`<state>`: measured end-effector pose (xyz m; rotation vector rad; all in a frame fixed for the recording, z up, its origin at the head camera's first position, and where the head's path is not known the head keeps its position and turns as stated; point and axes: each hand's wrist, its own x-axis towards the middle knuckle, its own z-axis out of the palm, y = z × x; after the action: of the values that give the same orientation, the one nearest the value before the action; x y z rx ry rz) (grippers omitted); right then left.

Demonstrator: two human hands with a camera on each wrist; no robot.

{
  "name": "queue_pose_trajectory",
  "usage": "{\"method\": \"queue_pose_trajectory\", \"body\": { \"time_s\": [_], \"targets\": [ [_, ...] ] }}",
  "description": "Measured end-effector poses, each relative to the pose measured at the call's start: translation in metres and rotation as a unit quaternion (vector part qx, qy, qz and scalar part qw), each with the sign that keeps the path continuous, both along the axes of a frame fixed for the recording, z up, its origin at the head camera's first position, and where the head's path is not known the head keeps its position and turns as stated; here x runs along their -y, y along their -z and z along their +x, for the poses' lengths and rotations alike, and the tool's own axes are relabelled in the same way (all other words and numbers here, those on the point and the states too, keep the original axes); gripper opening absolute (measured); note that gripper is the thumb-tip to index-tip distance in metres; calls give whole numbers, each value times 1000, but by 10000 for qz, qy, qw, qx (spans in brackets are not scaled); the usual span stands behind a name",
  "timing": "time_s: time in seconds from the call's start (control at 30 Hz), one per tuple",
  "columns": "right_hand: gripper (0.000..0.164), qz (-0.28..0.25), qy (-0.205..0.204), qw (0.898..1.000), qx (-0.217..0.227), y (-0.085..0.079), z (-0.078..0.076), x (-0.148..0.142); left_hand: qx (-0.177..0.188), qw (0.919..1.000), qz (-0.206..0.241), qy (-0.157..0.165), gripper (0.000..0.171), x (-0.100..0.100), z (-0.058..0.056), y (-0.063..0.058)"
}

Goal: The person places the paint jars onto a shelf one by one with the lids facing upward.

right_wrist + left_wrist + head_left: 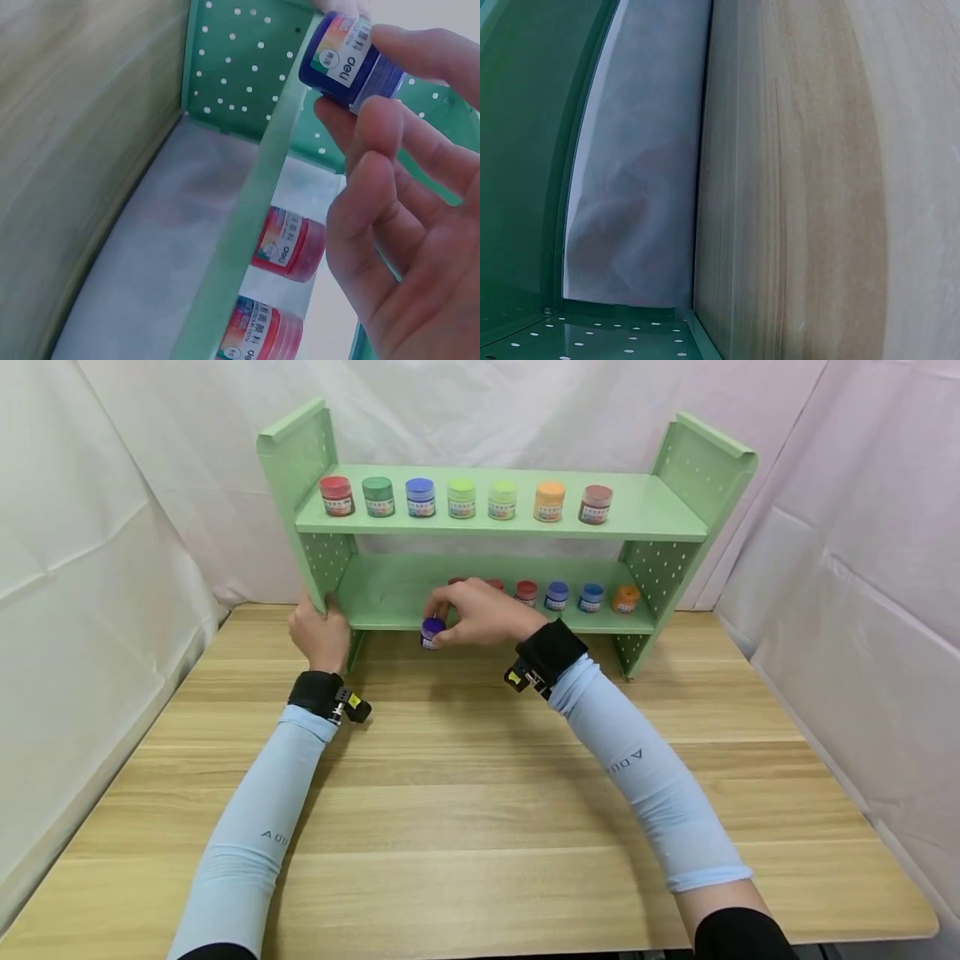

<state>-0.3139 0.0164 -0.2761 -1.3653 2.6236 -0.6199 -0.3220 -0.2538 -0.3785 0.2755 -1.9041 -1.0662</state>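
My right hand [483,614] pinches a small paint jar [431,633] with a purple lid between thumb and fingers, just at the front edge of the lower board. Up close in the right wrist view, this paint jar [347,60] is dark purple and lies sideways, its "deli" label facing the camera. At the lower left, my left hand [321,633] grips the side panel of the green two-tier shelf [480,527]; its thumb is on the inner side. The left hand itself is outside the left wrist view, which shows the shelf's perforated panel [615,341].
Several paint jars line the upper board, from a red jar [337,497] to a brownish-red jar [596,505]. More stand on the lower board's right, including an orange jar [626,599]; my right hand partly hides some. The shelf stands on a wooden table [480,793] before white cloth [510,410].
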Motion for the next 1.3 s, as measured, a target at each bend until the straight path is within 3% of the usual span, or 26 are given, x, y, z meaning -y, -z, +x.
{"method": "queue_pose_trajectory", "body": {
  "time_s": [0.27,0.93,1.2,1.3],
  "targets": [
    [34,-64,335,9993,-144,-4,-10,7,73,10000,-9,8,28,0,1,-1],
    [26,759,778,9904,-855,-18,-29,35,52,9998,173,49,28,1,3,0],
    [48,840,1080,9880,-723,-18,-36,39,-2,9999,106,81,27,-1,4,-1],
    [44,837,1153,9868,-769,-18,-38,40,-11,9999,91,85,27,-1,4,-1]
  ]
}}
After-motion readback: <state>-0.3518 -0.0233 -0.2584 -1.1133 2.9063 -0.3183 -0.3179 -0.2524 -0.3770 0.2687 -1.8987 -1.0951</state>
